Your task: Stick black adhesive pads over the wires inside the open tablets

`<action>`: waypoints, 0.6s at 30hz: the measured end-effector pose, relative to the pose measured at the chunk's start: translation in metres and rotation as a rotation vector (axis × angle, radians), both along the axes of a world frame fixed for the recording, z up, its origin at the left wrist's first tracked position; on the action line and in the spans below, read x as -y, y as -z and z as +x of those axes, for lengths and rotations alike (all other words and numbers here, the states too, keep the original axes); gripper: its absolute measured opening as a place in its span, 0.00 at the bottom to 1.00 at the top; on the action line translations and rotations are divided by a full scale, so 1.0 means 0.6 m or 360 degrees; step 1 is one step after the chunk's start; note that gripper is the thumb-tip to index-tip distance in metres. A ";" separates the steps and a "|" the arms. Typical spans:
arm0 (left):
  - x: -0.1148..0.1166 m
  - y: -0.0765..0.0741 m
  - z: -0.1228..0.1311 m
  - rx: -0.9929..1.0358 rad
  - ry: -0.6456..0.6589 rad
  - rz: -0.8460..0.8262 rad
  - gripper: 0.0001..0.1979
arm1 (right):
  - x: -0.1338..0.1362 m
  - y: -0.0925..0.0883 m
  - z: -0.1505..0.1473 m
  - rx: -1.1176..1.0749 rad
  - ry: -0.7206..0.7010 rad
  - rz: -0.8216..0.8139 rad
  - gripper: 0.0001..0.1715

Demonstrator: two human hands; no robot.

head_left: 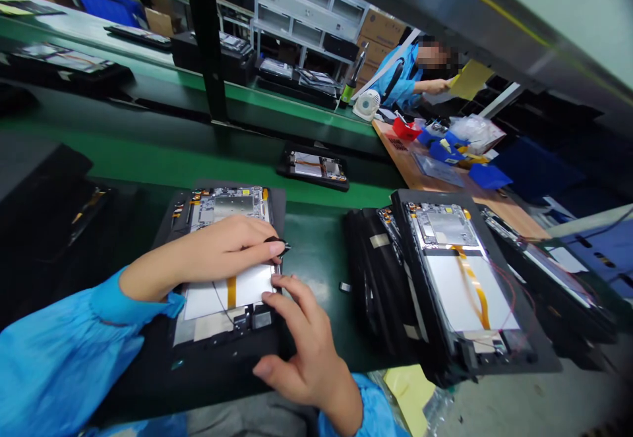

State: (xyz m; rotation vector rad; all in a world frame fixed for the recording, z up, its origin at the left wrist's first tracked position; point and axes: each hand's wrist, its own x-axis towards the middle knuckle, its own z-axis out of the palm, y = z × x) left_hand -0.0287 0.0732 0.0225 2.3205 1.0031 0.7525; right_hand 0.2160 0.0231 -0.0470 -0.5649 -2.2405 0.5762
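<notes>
An opened tablet (232,213) lies face down in a black tray in front of me, its circuit board, white battery and orange ribbon cable exposed. My left hand (217,256) lies across the battery with the fingers pinched on a small black piece (279,246) at the tablet's right edge. My right hand (301,345) rests on the tray's lower right corner, fingers curled against the tablet's edge near a black connector (260,318).
A stack of opened tablets in black trays (445,279) stands to the right. Another tablet (314,168) lies on the green conveyor belt (148,153) behind. A co-worker in blue (410,78) sits at a wooden table (410,170) with blue and red bins.
</notes>
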 end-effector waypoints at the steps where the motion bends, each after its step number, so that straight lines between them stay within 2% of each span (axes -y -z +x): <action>1: -0.003 0.001 -0.002 0.0013 0.0008 -0.0034 0.24 | 0.000 -0.002 0.000 -0.0014 -0.0016 -0.0035 0.38; 5: -0.010 0.003 -0.001 -0.0015 0.0027 0.0006 0.25 | 0.002 -0.011 -0.002 -0.0031 -0.0058 -0.0123 0.38; 10: -0.011 0.002 0.006 -0.0146 0.0060 0.0071 0.26 | 0.004 -0.019 -0.003 -0.0009 -0.0049 -0.0114 0.38; 18: -0.015 0.016 -0.012 -0.0104 -0.0040 0.0232 0.22 | 0.004 -0.014 0.000 0.0032 -0.0028 -0.0103 0.37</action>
